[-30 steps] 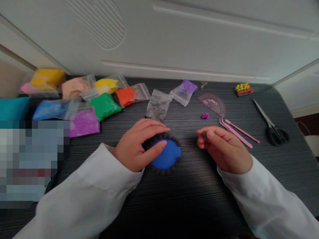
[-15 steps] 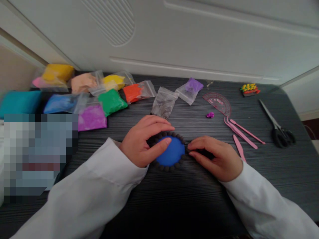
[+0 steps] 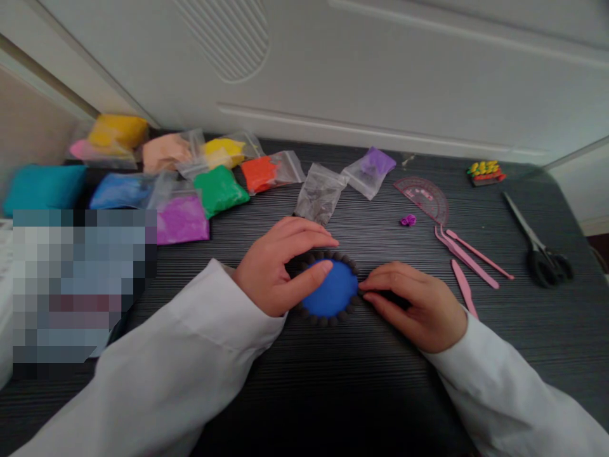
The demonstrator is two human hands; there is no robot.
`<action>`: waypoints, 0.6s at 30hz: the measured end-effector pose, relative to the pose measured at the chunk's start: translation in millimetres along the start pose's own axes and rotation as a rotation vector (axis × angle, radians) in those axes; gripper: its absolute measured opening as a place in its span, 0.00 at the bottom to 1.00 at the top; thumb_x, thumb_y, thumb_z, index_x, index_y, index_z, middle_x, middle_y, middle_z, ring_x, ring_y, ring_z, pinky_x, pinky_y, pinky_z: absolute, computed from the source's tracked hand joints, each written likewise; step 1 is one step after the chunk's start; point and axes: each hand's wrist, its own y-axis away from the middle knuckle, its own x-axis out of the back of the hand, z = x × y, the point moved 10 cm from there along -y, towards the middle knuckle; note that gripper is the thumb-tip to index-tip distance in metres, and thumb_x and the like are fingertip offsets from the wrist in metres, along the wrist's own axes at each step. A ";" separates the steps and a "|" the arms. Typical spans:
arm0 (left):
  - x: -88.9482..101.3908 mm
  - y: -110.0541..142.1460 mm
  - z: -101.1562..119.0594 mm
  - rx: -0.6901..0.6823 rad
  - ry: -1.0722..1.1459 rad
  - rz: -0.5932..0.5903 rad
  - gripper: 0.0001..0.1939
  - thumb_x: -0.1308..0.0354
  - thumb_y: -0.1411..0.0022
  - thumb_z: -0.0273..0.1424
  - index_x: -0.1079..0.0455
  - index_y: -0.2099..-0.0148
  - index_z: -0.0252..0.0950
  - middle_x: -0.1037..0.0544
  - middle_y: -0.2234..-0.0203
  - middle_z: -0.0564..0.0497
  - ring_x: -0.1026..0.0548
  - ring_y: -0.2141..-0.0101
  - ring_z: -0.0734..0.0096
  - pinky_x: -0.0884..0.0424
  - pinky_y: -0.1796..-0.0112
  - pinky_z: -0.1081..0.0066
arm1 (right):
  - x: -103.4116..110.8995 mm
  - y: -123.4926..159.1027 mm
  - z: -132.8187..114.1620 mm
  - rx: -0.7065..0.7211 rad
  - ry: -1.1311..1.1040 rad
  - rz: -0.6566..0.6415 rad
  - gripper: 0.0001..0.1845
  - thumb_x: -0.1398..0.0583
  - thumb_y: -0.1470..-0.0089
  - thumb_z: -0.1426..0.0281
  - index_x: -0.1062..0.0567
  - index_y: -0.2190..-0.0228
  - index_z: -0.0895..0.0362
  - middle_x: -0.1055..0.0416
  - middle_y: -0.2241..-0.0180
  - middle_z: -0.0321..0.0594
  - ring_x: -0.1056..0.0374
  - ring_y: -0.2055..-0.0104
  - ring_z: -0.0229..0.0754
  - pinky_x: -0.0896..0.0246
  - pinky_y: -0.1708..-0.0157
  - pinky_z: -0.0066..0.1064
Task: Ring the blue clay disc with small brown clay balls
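A round blue clay disc (image 3: 330, 295) lies on the dark table, ringed with small dark-grey clay balls (image 3: 328, 320). My left hand (image 3: 278, 266) rests over its left side, thumb on the blue top and fingers stretched out past the far rim. At the disc's right edge my right hand (image 3: 409, 301) is closed in a pinch on a small dark clay piece (image 3: 361, 292), which is mostly hidden by the fingertips. Just beyond the left fingers lies a clear bag with dark remnants (image 3: 320, 193).
Bags of coloured clay, such as green (image 3: 219, 190) and orange-red (image 3: 259, 172), lie back left. Right of them are a protractor (image 3: 425, 197), a purple clay bit (image 3: 408, 220), pink tweezers (image 3: 469, 259), a pink knife (image 3: 462, 285), scissors (image 3: 537, 241) and a small colourful clay piece (image 3: 485, 171).
My right fingertips have come up to the disc's right rim with the dark clay piece. The left hand stays in place on the disc. The whole view has shifted slightly.
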 end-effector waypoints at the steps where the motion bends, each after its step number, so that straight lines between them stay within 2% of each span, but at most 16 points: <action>1: 0.4 -0.1 -0.8 0.003 0.005 0.000 0.13 0.47 0.47 0.30 0.32 0.58 0.35 0.27 0.61 0.48 0.32 0.57 0.68 0.37 0.54 0.66 | -0.1 -0.4 0.0 0.000 0.004 0.000 0.10 0.44 0.53 0.77 0.29 0.65 0.57 0.29 0.68 0.40 0.34 0.64 0.34 0.36 0.62 0.26; 12: 2.2 -0.3 -6.5 0.030 0.047 0.002 0.13 0.47 0.47 0.30 0.31 0.58 0.34 0.27 0.61 0.48 0.32 0.57 0.68 0.37 0.54 0.67 | -0.6 -0.7 0.5 0.001 0.008 -0.003 0.10 0.45 0.51 0.75 0.29 0.65 0.55 0.29 0.68 0.39 0.34 0.64 0.36 0.36 0.63 0.28; 18: 1.8 -0.3 -7.3 0.033 0.054 0.001 0.13 0.47 0.47 0.30 0.32 0.58 0.35 0.27 0.61 0.48 0.32 0.57 0.68 0.36 0.54 0.67 | 0.7 0.7 5.8 -0.068 -0.059 -0.004 0.10 0.45 0.52 0.74 0.30 0.65 0.55 0.29 0.66 0.40 0.34 0.61 0.38 0.36 0.60 0.31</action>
